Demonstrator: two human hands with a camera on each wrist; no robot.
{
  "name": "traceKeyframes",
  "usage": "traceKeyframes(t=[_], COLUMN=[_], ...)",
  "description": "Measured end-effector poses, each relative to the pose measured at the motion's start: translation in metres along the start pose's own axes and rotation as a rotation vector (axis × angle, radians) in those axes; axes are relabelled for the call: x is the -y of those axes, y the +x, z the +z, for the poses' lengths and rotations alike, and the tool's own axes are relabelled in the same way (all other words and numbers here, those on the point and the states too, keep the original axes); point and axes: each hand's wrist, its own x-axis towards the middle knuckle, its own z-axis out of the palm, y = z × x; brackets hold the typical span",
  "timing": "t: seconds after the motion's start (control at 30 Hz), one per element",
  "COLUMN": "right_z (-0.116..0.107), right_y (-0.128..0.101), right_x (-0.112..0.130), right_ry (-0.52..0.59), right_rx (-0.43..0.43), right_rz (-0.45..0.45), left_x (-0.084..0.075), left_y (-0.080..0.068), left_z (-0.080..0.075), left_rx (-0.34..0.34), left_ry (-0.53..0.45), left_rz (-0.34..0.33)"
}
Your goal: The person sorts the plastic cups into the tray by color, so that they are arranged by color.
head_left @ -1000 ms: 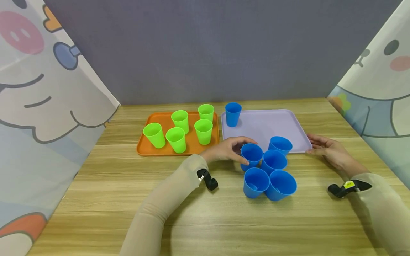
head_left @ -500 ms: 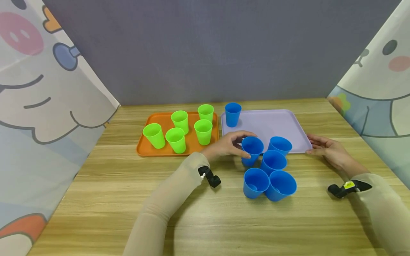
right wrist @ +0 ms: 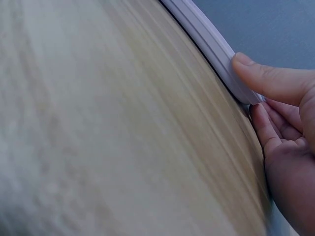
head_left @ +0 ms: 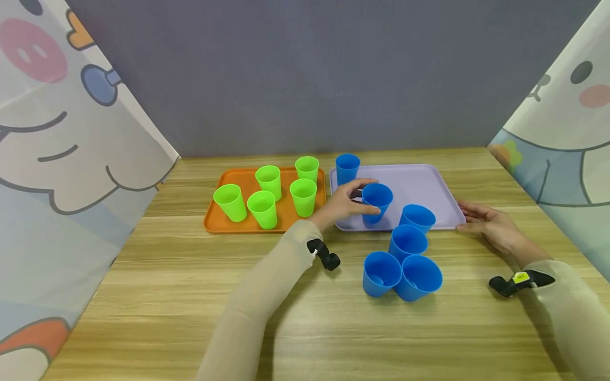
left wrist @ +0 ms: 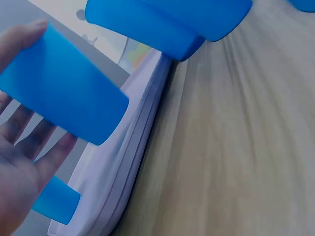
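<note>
My left hand [head_left: 340,206] grips a blue cup [head_left: 377,202] from its left side, thumb on the near wall and fingers behind. This cup overlaps the front left part of the lilac tray [head_left: 410,185] in the head view. In the left wrist view the held cup [left wrist: 64,88] hangs over the tray rim [left wrist: 123,167]. At the tray's front right corner, my right hand [head_left: 495,230] pinches the edge; the right wrist view has the thumb [right wrist: 270,81] against the rim. Another blue cup [head_left: 347,168] stands at the tray's back left corner.
Several blue cups [head_left: 409,241] stand clustered in front of the lilac tray, the rearmost overlapping its front edge in the head view. To the left, an orange tray [head_left: 219,219] bears several green cups [head_left: 263,209]. A grey panel [head_left: 305,79] rises behind the wooden table [head_left: 167,296].
My left hand has lifted the blue cup out of the cluster and carried it away from me, over the lilac tray. The right hand stays at the tray corner.
</note>
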Motion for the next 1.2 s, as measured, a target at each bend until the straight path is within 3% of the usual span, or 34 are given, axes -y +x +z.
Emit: traceKeyframes(t=[0.4,0.73,1.2], right_z=[0.000,-0.002,-0.002], right_y=[-0.001,0.000,0.000], right_x=[0.000,0.001,-0.001], right_ry=[0.028,0.002,0.026], right_rx=[0.018,0.014,0.009], right_rz=[-0.024,-0.021,-0.024], left_x=[0.005,0.005,0.007], left_y=[0.021,0.041,0.056], left_z=[0.013,0.036,0.048], left_rx=[-0.231,-0.466,-0.553], left_ry=[0.025,0.052,0.061], left_rz=[-0.122,-0.123,-0.163])
